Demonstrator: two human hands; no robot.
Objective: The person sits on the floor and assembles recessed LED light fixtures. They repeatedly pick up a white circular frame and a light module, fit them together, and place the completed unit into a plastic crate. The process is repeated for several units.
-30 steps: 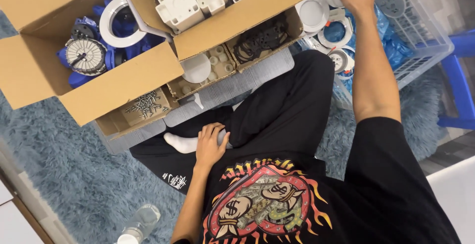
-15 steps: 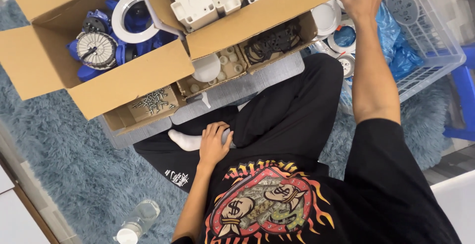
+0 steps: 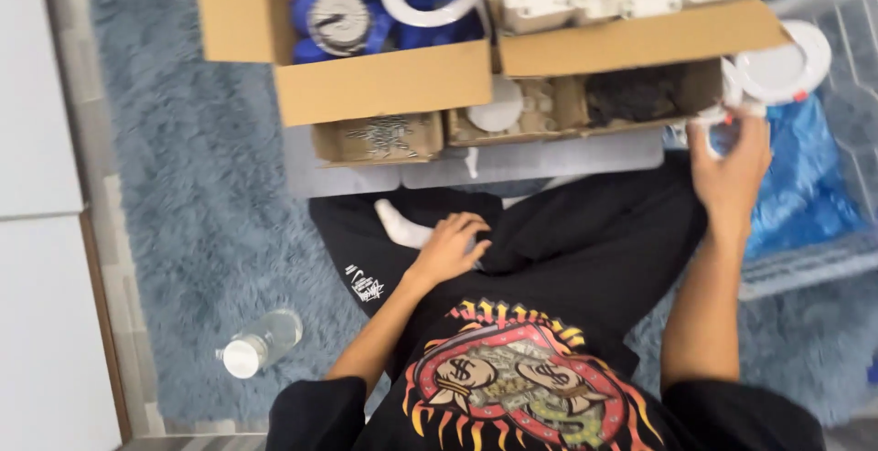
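Our right hand (image 3: pixel 732 172) grips a round white fixture (image 3: pixel 782 71) at upper right, beside cardboard boxes (image 3: pixel 384 80); left hand (image 3: pixel 450 248) rests slack on our leg.

White round fixture (image 3: pixel 785 71), blue plastic bag (image 3: pixel 805 186), brown cardboard boxes (image 3: pixel 384 85), grey-blue shaggy rug (image 3: pixel 201 231).

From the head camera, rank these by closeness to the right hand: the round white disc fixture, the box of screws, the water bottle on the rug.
1. Round white disc fixture: just above the right hand, at the frame's upper right edge.
2. Box of screws: across the lap, under the large cardboard box.
3. Water bottle: lying on the blue rug, far lower left.
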